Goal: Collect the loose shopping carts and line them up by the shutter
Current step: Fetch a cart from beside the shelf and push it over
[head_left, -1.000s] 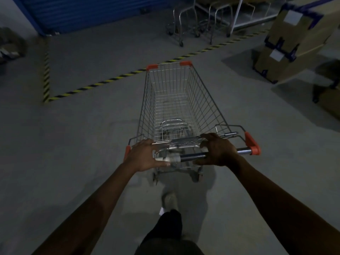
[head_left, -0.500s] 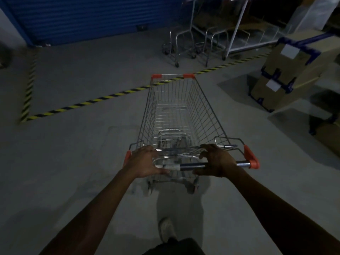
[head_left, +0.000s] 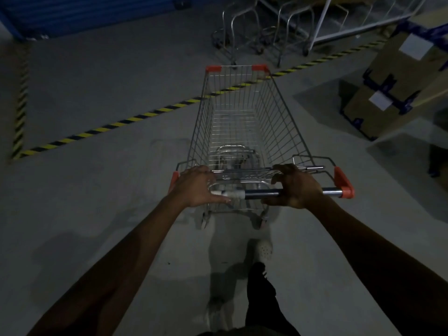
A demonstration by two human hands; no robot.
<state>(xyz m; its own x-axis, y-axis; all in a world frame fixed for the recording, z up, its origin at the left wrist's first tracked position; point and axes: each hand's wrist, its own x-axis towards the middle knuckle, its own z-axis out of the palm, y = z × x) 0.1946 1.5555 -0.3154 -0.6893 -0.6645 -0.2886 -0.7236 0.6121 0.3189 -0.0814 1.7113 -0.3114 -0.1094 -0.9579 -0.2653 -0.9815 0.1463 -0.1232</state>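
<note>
A wire shopping cart with orange corner caps stands in front of me, its basket empty. My left hand grips the left end of the cart handle. My right hand grips the same bar right of its middle. The cart's nose reaches over the black-and-yellow floor stripe. The blue shutter fills the far wall at top left. Two more metal cart frames stand beyond the stripe, right of the shutter.
Taped cardboard boxes are stacked on the right, close to the cart's side. A white shelf frame stands at the back right. A second striped line runs along the left. Grey concrete floor lies between the stripe and the shutter.
The cart has rolled forward with both hands on the handle; its front now crosses the striped line, and the shutter and the far cart frames are closer.
</note>
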